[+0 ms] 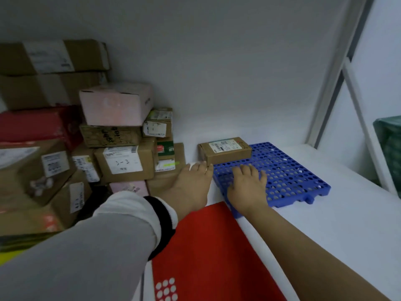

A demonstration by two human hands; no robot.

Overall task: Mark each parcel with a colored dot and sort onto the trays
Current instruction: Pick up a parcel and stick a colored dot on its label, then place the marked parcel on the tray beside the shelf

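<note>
left hand: sleeved arm outstretched, fingers straight | right hand: bare arm outstretched, fingers spread flat

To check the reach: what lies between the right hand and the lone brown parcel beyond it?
Only a bare strip of the blue tray, in the head view. The right hand lies flat on it, near the brown parcel.

red tray: cut off by the bottom edge, left side hidden under the sleeve
blue tray: near corner covered by the right grip
parcel: label print too small to read
green crate: cut off by the right edge
parcel stack: blurred, cut off at the left edge
</note>
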